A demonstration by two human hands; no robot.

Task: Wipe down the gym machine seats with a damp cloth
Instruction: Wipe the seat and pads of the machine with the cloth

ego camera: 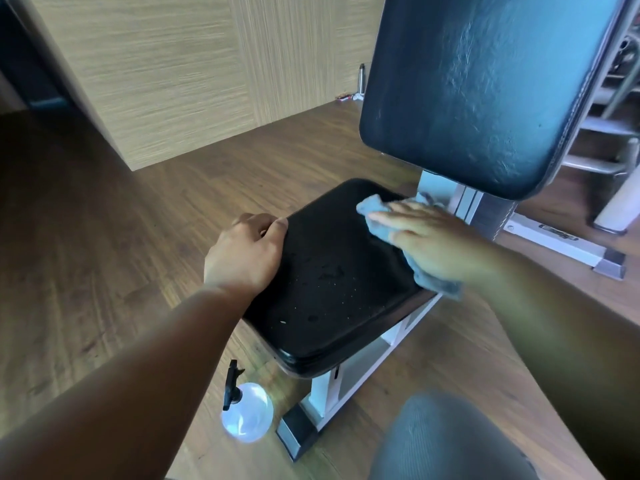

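Two hands: both worked at the seat (332, 282), the black pad on a white frame (353, 372).
Surroundings: a spray bottle (246, 412) stood on the floor (104, 271) just beside the seat's near corner; the backrest (485, 88) rose tilted past the seat's far edge; a small flask (361, 77) stood by the wall (156, 64), well beyond the seat.
In the way: a grey-clad knee (446, 441) blurred the view below the seat's near right side.
Seat surface: droplets and wet marks lay across its middle.
Left hand (247, 252): fingers curled over the seat's left edge, gripping the pad.
Right hand (436, 237): fingers spread flat, pressing the cloth (375, 209) onto the seat's far right part.
Cloth: blue-grey, bunched under the palm, showing past the fingertips toward the seat's far edge and trailing over the seat's right edge by the wrist.
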